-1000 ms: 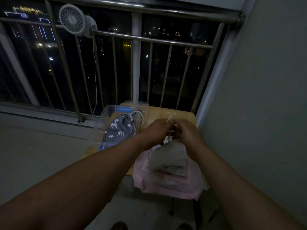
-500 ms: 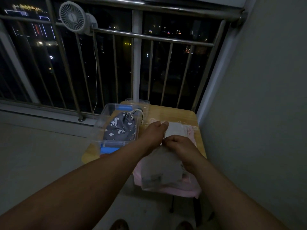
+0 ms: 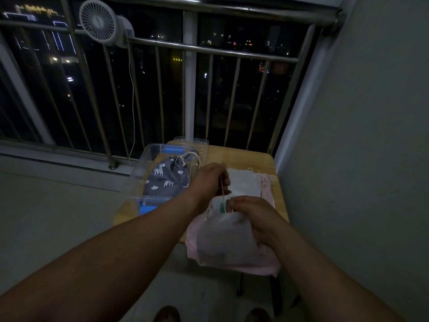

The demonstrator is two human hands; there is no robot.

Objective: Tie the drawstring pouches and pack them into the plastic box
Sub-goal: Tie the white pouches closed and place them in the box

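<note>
Pouches, four visible: one grey pouch (image 3: 168,180), one near white pouch (image 3: 226,242), one far white pouch (image 3: 243,184), one pink pouch (image 3: 267,263), possibly more stacked. One plastic box (image 3: 139,182). One desk (image 3: 243,156). One fan (image 3: 98,22). Hands, two: left hand (image 3: 209,180), right hand (image 3: 253,212).

Plastic box (image 3: 137,178) open-topped — grey pouch (image 3: 167,178) fills most, seemingly; wall (image 3: 362,135) close right.

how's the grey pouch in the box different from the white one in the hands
The grey pouch is dark with white animal and cloud prints; the white pouch is pale. The grey pouch lies in the plastic box, no hand on it; the white pouch sits at the table's near edge, the right hand gripping its neck, the left hand pinching its cord. Both are drawstring pouches.
</note>
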